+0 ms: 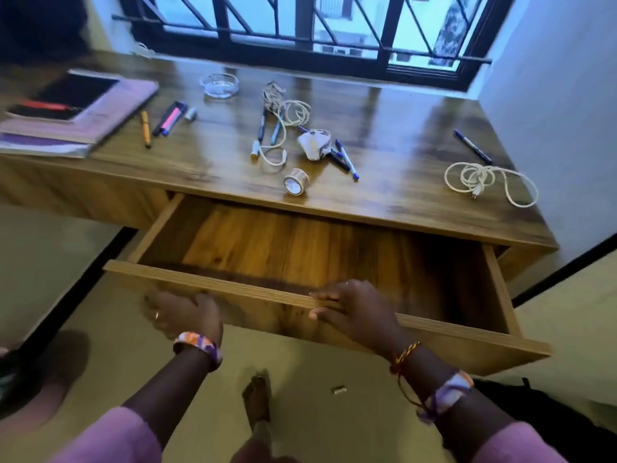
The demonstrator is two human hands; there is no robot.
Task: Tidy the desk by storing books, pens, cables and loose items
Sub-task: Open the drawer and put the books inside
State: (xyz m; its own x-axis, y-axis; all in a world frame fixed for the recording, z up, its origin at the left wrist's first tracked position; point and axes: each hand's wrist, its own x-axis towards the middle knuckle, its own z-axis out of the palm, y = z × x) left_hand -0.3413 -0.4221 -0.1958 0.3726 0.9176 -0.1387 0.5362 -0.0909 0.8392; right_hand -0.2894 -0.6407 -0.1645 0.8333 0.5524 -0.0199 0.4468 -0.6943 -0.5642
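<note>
The wooden desk's drawer point(213, 285) stands pulled out, with nothing visible inside it. My right hand point(354, 310) grips the drawer's front edge, fingers curled over the top. My left hand point(182, 312) holds the same front panel lower down on the left. On the desk point(417, 135) lie a stack of books point(76, 118), several pens point(167, 120), a white cable point(480, 182) at the right, a second cable point(287, 128) tangled with pens in the middle, a crumpled paper point(314, 144), a tape roll point(295, 182) and a lone marker point(472, 147).
A glass ashtray point(219, 85) sits near the window. The white wall point(551, 95) borders the desk's right end. A small object point(339, 390) lies on the floor by my foot point(258, 396). A dark bag point(521, 402) rests on the floor at the lower right.
</note>
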